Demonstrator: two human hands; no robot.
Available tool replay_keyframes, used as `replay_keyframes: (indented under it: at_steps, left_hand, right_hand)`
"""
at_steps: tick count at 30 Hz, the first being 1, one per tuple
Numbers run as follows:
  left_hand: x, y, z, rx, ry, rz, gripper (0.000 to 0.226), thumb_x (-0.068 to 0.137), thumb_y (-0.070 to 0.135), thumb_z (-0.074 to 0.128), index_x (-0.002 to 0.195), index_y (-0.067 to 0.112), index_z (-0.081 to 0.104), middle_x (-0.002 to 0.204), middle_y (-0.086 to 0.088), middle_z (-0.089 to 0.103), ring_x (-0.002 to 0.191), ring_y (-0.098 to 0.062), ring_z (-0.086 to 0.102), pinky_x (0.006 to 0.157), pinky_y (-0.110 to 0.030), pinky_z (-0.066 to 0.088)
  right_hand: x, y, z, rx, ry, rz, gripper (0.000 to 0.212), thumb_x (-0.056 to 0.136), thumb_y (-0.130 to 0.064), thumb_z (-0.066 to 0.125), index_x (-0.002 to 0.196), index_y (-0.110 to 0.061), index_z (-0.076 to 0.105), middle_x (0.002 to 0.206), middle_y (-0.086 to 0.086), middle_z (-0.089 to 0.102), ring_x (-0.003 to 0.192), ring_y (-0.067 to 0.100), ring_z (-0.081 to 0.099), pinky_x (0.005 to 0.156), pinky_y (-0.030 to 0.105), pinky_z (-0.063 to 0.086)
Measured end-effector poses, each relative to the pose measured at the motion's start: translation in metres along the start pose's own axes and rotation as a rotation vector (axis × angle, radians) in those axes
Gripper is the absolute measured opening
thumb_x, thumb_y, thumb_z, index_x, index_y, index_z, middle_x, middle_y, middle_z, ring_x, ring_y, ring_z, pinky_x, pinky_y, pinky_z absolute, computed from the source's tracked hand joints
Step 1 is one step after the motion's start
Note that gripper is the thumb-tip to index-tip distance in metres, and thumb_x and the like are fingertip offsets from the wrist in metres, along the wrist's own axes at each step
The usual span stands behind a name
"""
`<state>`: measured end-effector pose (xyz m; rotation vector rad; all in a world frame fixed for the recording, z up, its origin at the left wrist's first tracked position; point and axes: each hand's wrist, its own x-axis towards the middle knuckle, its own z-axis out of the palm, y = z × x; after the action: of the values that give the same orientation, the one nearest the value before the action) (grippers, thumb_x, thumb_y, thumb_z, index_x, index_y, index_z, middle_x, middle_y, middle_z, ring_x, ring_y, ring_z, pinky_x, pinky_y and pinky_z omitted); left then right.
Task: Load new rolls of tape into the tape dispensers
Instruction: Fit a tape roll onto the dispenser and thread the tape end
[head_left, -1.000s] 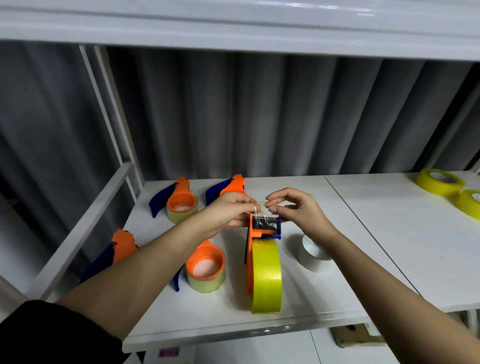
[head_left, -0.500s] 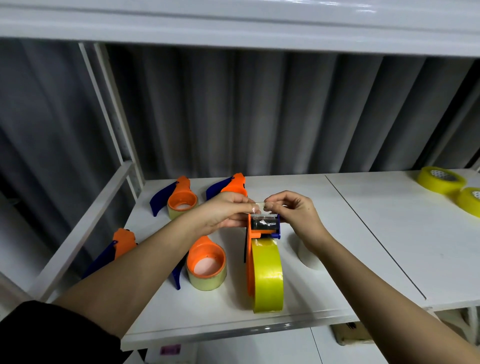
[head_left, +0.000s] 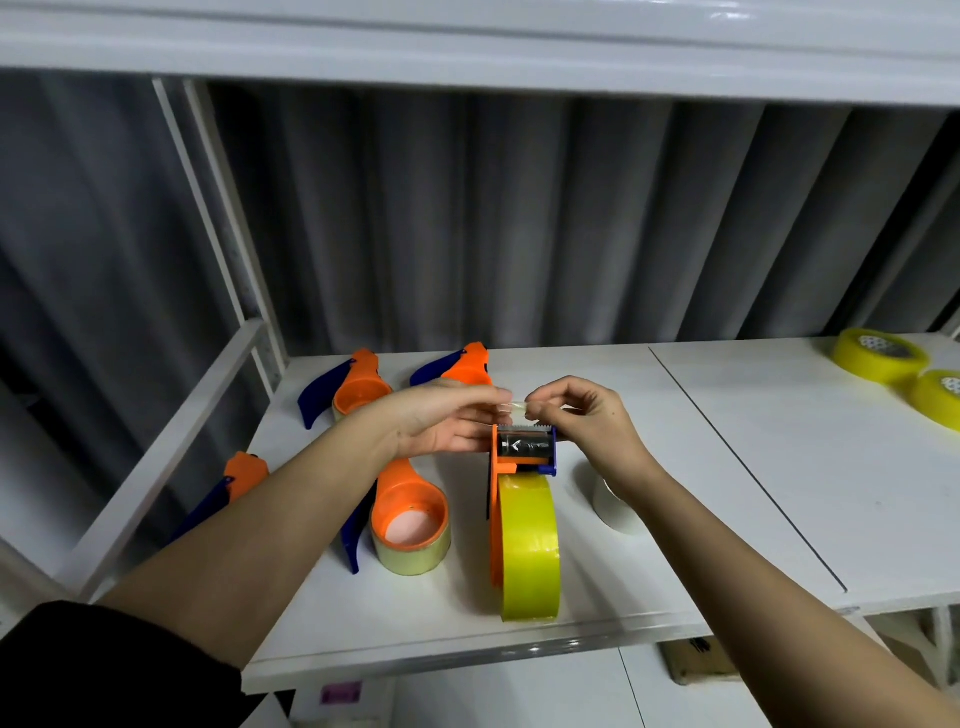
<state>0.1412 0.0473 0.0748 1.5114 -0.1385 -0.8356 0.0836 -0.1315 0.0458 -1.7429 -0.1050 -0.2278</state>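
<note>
An orange and blue tape dispenser (head_left: 523, 452) stands on edge in the middle of the white table (head_left: 701, 467), loaded with a full yellow tape roll (head_left: 527, 551). Just above its toothed blade, my left hand (head_left: 447, 421) and my right hand (head_left: 576, 415) together pinch a small clear piece of tape (head_left: 516, 407) between their fingertips. Four more orange and blue dispensers lie to the left: one near me holds a pale roll (head_left: 410, 525), another at the back left (head_left: 353, 387), another behind my left hand (head_left: 460, 366), another at the table's left edge (head_left: 236, 480).
A white tape roll (head_left: 615, 512) sits under my right forearm. Two yellow rolls (head_left: 880, 356) (head_left: 937, 397) lie at the far right. A white shelf (head_left: 467, 47) hangs overhead and a white frame rail (head_left: 171, 452) runs along the left. A grey curtain closes the back.
Both hands lifted slightly above the dispenser's blade, still pinching the clear tape piece together. The dispenser stays in place.
</note>
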Motion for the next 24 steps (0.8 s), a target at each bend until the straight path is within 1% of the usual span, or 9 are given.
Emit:
replay_keyframes:
  at_steps: [4,7,10,12,13,15,17,21,24]
  left_hand:
    - [0.002,0.001,0.006,0.062,0.08,0.001,0.032,0.086,0.011,0.067,0.116,0.0,0.062,0.108,-0.016,0.07,0.098,-0.025,0.069,0.086,-0.035,0.056]
    - [0.005,0.002,0.007,0.056,0.1,-0.047,0.033,0.086,0.012,0.065,0.118,0.002,0.061,0.113,-0.016,0.069,0.103,-0.027,0.067,0.081,-0.032,0.057]
    - [0.009,0.001,0.007,0.062,0.128,-0.083,0.039,0.086,0.016,0.063,0.122,0.004,0.059,0.115,-0.015,0.069,0.105,-0.026,0.066,0.079,-0.03,0.057]
    - [0.011,0.001,0.007,0.072,0.138,-0.096,0.039,0.085,0.017,0.062,0.122,0.004,0.059,0.113,-0.014,0.069,0.102,-0.025,0.067,0.08,-0.03,0.056]
    - [0.012,0.001,0.008,0.077,0.138,-0.103,0.038,0.084,0.017,0.061,0.12,0.004,0.06,0.113,-0.014,0.069,0.101,-0.025,0.067,0.081,-0.031,0.055]
    - [0.013,0.002,0.009,0.083,0.134,-0.115,0.034,0.084,0.018,0.06,0.115,0.004,0.061,0.113,-0.014,0.069,0.098,-0.024,0.067,0.084,-0.031,0.054]
    - [0.014,0.002,0.01,0.093,0.138,-0.125,0.033,0.084,0.018,0.059,0.115,0.006,0.06,0.113,-0.014,0.069,0.095,-0.023,0.066,0.083,-0.031,0.054]
    - [0.013,0.002,0.012,0.092,0.13,-0.132,0.025,0.084,0.018,0.057,0.107,0.008,0.061,0.114,-0.013,0.067,0.095,-0.022,0.065,0.084,-0.03,0.053]
    - [0.014,0.002,0.014,0.093,0.142,-0.132,0.028,0.085,0.017,0.056,0.11,0.006,0.06,0.114,-0.013,0.067,0.1,-0.024,0.064,0.088,-0.031,0.051]
  right_hand:
    - [0.0,-0.001,-0.005,0.03,-0.043,0.04,0.012,0.09,-0.006,0.061,0.084,-0.013,0.069,0.083,0.005,0.068,0.075,0.005,0.066,0.064,0.02,0.054]
    - [0.0,-0.002,-0.012,0.106,-0.115,0.128,0.01,0.09,-0.008,0.062,0.091,-0.014,0.07,0.083,0.002,0.072,0.08,0.011,0.068,0.07,0.023,0.056]
    - [0.001,-0.001,-0.019,0.259,-0.207,0.256,0.021,0.096,-0.006,0.05,0.102,-0.013,0.069,0.095,0.004,0.074,0.092,0.015,0.07,0.078,0.023,0.056]
    - [0.003,-0.001,-0.021,0.329,-0.217,0.339,0.029,0.098,-0.009,0.04,0.105,-0.012,0.068,0.099,0.006,0.073,0.094,0.016,0.069,0.077,0.022,0.055]
    - [0.004,-0.003,-0.02,0.338,-0.208,0.382,0.03,0.098,-0.013,0.039,0.104,-0.012,0.068,0.098,0.007,0.073,0.092,0.017,0.07,0.075,0.022,0.054]
    - [0.007,-0.008,-0.017,0.286,-0.201,0.431,0.028,0.098,-0.024,0.044,0.102,-0.01,0.068,0.094,0.007,0.073,0.085,0.016,0.069,0.072,0.022,0.054]
    - [0.012,-0.013,-0.016,0.167,-0.23,0.425,0.025,0.095,-0.028,0.055,0.1,-0.008,0.069,0.091,0.006,0.073,0.082,0.014,0.069,0.071,0.021,0.053]
    - [0.02,-0.017,-0.015,0.064,-0.281,0.457,0.012,0.091,-0.019,0.062,0.091,-0.009,0.068,0.086,0.006,0.071,0.077,0.014,0.068,0.068,0.021,0.055]
    - [0.025,-0.019,-0.015,0.037,-0.295,0.479,0.009,0.092,-0.016,0.06,0.091,-0.009,0.067,0.089,0.005,0.069,0.078,0.015,0.068,0.068,0.022,0.056]
